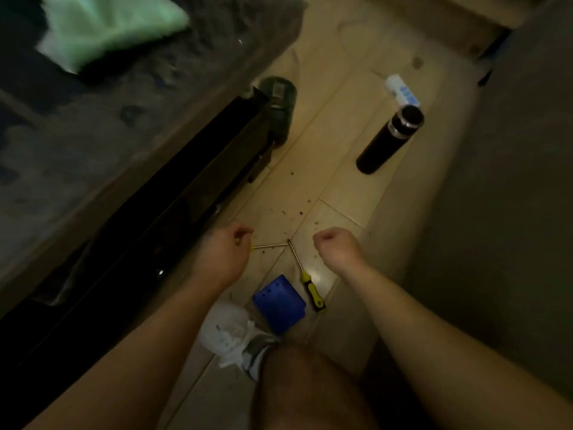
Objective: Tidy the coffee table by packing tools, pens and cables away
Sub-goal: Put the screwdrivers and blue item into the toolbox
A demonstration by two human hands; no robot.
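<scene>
Tiled floor (335,169): left grip (226,252) around screwdriver (269,245), right grip (336,246) an empty fist; tube (401,91) label illegible.

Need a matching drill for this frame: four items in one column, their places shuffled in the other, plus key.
1 black cylindrical bottle
2 blue rectangular plastic case
3 yellow-and-black-handled screwdriver
4 pale green cloth

A top left, on dark upholstery
B beside crumpled white plastic bag
C next to white-and-blue tube
D right of the blue case

Pairs: 1-C, 2-B, 3-D, 4-A.
</scene>
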